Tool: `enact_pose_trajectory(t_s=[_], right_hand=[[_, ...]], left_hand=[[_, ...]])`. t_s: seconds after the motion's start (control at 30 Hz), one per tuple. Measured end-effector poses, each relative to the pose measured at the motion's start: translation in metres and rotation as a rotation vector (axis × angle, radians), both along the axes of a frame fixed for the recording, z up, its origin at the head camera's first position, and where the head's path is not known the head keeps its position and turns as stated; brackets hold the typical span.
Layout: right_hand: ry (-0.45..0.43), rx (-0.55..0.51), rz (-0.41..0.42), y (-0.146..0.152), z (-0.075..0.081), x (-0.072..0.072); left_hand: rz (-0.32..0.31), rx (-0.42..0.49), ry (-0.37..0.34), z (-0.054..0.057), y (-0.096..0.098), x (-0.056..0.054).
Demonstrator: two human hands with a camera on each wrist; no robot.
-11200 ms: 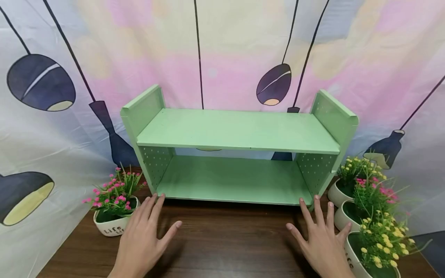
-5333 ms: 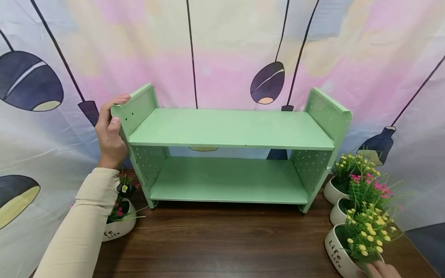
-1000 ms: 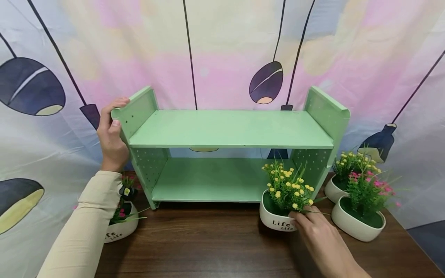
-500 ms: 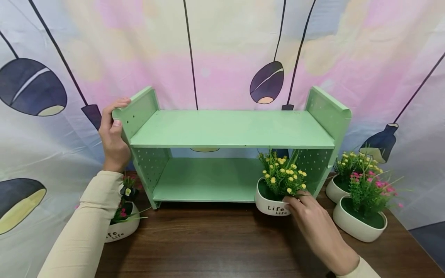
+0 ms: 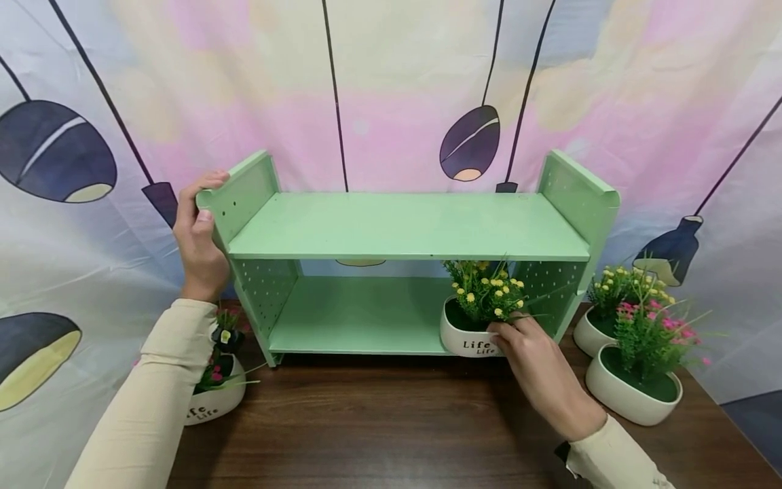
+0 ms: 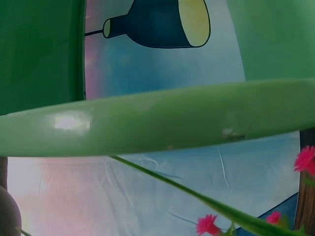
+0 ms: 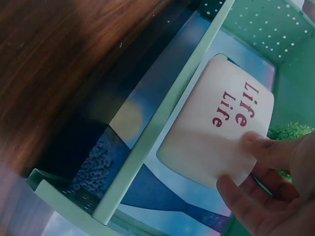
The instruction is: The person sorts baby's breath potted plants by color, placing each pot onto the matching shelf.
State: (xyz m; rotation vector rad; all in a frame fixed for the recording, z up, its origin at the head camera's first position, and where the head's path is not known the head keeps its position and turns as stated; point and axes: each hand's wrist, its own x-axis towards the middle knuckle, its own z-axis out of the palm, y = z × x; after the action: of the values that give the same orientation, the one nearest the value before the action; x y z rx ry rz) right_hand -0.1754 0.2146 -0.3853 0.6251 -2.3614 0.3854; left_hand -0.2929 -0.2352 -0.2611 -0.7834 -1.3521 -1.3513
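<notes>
My left hand [image 5: 200,244] grips the top front corner of the left side panel of a green two-tier shelf [image 5: 403,227], thumb in front and fingers over the edge. With my right hand [image 5: 540,367] I pinch the right end of a white oval flowerpot [image 5: 470,339] marked "Life", planted with yellow artificial flowers [image 5: 489,288]. This pot is upright at the front edge of the lower board [image 5: 354,319], right of centre. In the right wrist view, thumb and fingertips grasp the pot [image 7: 216,123]; whether it touches the board I cannot tell. The left wrist view shows a green shelf edge [image 6: 172,120].
On the right of the brown table [image 5: 342,421] stand a pot with pink flowers [image 5: 635,387] and, behind it, one with yellow flowers [image 5: 595,333]. Another pot [image 5: 214,401] is partly hidden behind my left forearm. A patterned curtain [image 5: 403,88] hangs behind the shelf.
Both hands were spread over the table at first. My left hand then took the shelf; my right hand has brought the yellow-flowered pot from the table's right front, lately up and inward to the lower board.
</notes>
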Motion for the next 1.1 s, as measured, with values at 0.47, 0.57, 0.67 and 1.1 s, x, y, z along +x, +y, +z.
enact_pose_trajectory(t_s=[0.47,0.57,0.67,1.1], right_hand=[[-0.066,-0.039,-0.021,0.002,-0.002,-0.013],[-0.073,-0.037,-0.023,0.001,-0.004,-0.015],[-0.078,-0.042,-0.022,0.001,-0.005,-0.015],[-0.045,-0.047,-0.018,0.000,-0.008,-0.018]], left_hand=[[0.041,-0.002,0.022,0.000,-0.001,0.001],[0.049,0.002,0.028,0.000,-0.001,0.001],[0.053,-0.001,0.030,0.000,-0.001,0.001],[0.036,-0.003,0.006,-0.001,0.000,0.004]])
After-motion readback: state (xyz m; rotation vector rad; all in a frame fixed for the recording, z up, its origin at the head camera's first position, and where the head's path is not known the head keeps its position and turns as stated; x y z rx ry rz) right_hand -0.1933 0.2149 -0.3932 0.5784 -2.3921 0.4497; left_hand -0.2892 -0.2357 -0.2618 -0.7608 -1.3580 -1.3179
